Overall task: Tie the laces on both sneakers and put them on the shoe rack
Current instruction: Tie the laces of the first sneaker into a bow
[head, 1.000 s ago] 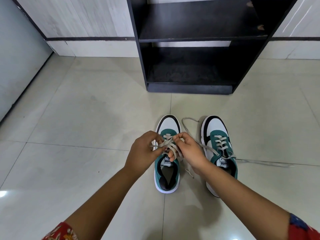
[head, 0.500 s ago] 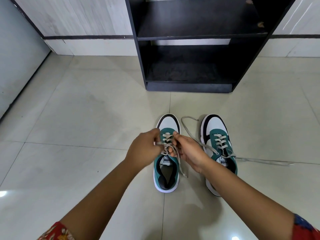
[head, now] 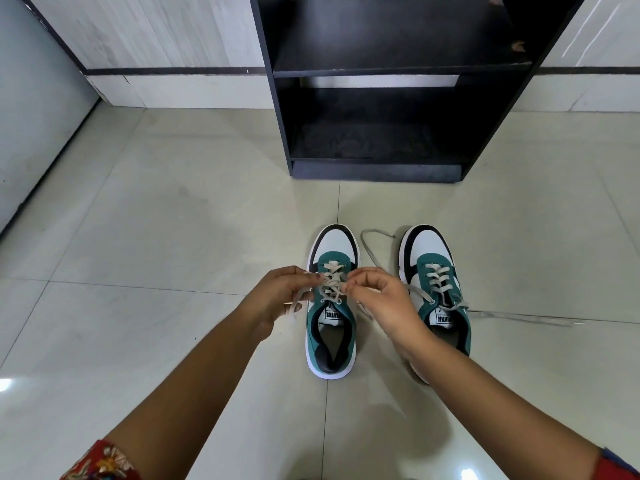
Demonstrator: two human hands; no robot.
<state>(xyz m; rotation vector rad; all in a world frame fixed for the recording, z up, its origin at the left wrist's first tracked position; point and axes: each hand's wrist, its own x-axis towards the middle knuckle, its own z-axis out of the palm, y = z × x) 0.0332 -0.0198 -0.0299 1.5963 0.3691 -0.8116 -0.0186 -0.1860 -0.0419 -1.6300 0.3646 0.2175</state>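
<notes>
Two green, white and black sneakers stand side by side on the floor, toes towards the rack. My left hand [head: 277, 294] and my right hand [head: 384, 299] pinch the beige laces [head: 331, 284] of the left sneaker [head: 332, 306] from either side, over its tongue. A lace end hangs below my left hand. The right sneaker [head: 434, 282] has loose laces: one end loops on the floor between the shoes, the other trails out to the right. My right forearm hides its heel. The black shoe rack [head: 377, 171] stands beyond the shoes, its shelves bare.
The floor is glossy beige tile [head: 173, 220]. A grey wall [head: 31, 109] runs along the left. A pale wall with a dark stripe stands behind the rack. Red patterned sleeves show at the bottom corners.
My hands have drawn slightly apart, pulling the left sneaker's laces out to both sides. A lace end now hangs under my left hand. The right sneaker has not moved.
</notes>
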